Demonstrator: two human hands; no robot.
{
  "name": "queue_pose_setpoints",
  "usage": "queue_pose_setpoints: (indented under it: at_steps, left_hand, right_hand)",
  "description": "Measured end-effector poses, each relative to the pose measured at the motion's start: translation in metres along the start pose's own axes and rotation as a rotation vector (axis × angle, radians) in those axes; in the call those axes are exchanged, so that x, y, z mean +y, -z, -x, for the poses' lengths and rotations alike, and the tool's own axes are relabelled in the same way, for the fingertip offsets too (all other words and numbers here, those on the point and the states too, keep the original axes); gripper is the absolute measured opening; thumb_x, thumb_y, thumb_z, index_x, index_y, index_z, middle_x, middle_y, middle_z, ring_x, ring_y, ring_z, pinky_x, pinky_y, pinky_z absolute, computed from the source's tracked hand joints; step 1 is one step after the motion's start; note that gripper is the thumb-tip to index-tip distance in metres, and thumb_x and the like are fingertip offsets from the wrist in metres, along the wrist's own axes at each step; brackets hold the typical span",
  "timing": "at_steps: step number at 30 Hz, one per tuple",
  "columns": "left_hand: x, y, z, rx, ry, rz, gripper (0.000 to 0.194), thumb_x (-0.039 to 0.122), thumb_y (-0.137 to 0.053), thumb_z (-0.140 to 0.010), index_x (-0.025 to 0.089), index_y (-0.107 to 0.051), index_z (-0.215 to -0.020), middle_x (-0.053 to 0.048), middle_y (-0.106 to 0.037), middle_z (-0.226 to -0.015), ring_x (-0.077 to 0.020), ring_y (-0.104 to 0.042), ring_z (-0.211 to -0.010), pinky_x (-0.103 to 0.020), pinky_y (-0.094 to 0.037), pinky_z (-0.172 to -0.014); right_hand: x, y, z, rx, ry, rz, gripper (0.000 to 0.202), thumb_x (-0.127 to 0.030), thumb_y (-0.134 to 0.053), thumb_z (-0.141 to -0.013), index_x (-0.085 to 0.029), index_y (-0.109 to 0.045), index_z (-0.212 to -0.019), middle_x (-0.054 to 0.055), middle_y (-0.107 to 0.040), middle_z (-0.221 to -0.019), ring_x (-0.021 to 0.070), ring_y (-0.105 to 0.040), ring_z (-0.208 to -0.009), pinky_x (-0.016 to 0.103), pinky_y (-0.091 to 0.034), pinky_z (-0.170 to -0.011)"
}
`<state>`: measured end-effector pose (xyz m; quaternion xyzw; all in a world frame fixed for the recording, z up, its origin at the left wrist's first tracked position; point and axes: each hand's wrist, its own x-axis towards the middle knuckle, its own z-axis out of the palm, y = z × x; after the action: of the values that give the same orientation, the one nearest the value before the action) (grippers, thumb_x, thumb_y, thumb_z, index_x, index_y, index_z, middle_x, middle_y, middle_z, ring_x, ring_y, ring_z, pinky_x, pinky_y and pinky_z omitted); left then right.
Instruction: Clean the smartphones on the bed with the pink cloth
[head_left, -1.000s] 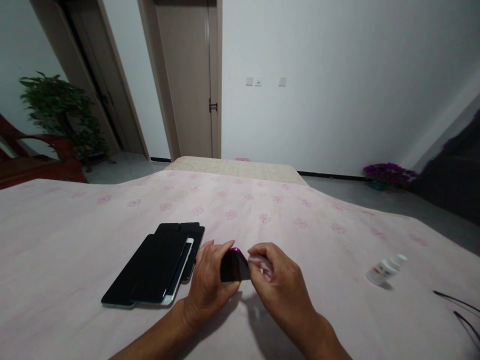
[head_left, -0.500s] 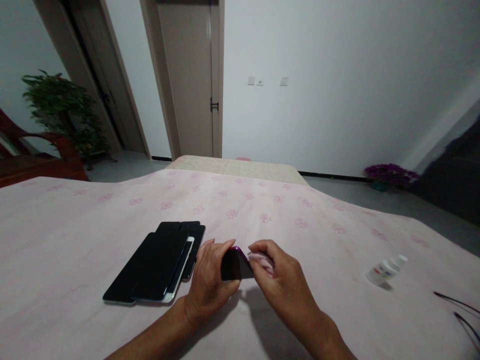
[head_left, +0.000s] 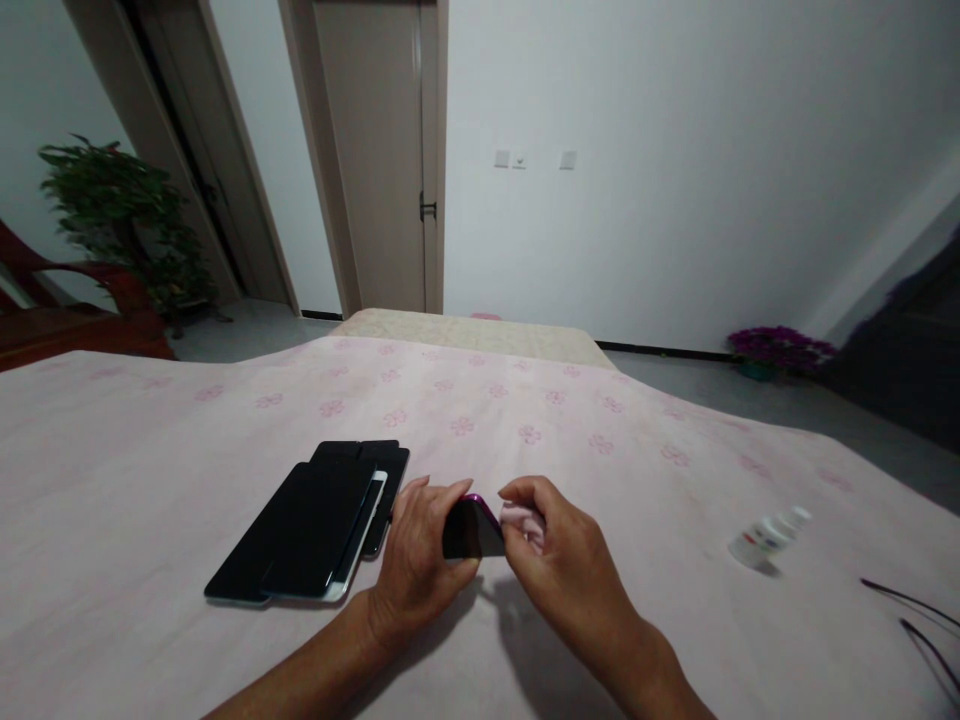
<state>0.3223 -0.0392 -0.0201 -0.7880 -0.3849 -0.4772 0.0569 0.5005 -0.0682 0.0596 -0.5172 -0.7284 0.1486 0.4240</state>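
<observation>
My left hand (head_left: 420, 555) is closed around one end of a dark smartphone (head_left: 472, 535) with a purple edge, held tilted above the tablecloth. In my right hand (head_left: 566, 555) a bunched pale pink cloth (head_left: 523, 522) is pinched between thumb and fingers. The cloth and right thumb are at the phone's right edge. Part of the phone is hidden behind my left fingers. To the left of my left hand lies an overlapping pile of phones (head_left: 307, 530), black-screened, one of them with a white frame (head_left: 367, 530).
A pink flowered tablecloth (head_left: 600, 620) covers the broad table. On the right stands a small white bottle (head_left: 769, 538), seen slanted, with black cables (head_left: 911, 598) near the right edge. A wooden chair (head_left: 90, 300) and a leafy plant (head_left: 120, 210) are beyond the left side.
Both hands, the phone and the cloth keep almost the same positions. The whole view has shifted slightly; the pile and the bottle look unmoved on the table.
</observation>
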Motion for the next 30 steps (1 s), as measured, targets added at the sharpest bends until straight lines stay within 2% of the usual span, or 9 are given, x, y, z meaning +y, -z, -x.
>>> queue_pose_setpoints:
  at_steps: [13, 19, 30]
  left_hand:
    - [0.0000, 0.0009, 0.0016, -0.036, -0.007, 0.018, 0.070, 0.014, -0.063, -0.075, 0.019, -0.038, -0.140, -0.008, -0.061, -0.110, -0.0264, -0.059, -0.102, -0.057, -0.037, -0.108]
    - [-0.0008, 0.0006, 0.0032, -0.048, -0.015, 0.009, 0.069, 0.015, -0.062, -0.075, 0.019, -0.038, -0.140, -0.008, -0.061, -0.111, -0.0262, -0.059, -0.102, -0.057, -0.035, -0.109]
    - [-0.0014, 0.0019, 0.0021, -0.056, -0.018, -0.013, 0.068, 0.018, -0.061, -0.076, 0.021, -0.039, -0.140, -0.007, -0.063, -0.108, -0.0270, -0.061, -0.100, -0.057, -0.037, -0.107]
  right_hand:
    - [-0.0026, 0.0058, 0.0016, -0.050, 0.037, 0.050, 0.020, -0.010, -0.051, -0.086, -0.022, -0.059, -0.100, 0.000, -0.070, -0.089, 0.0151, -0.068, -0.077, 0.025, -0.049, -0.068]
    - [-0.0054, 0.0042, 0.0025, -0.024, 0.078, 0.104, 0.019, -0.010, -0.051, -0.084, -0.021, -0.059, -0.097, 0.001, -0.070, -0.087, 0.0155, -0.068, -0.076, 0.024, -0.048, -0.064]
    - [-0.0025, 0.0067, 0.0043, -0.059, 0.062, 0.079, 0.022, -0.008, -0.051, -0.083, -0.022, -0.059, -0.098, -0.001, -0.070, -0.086, 0.0145, -0.068, -0.075, 0.023, -0.048, -0.065]
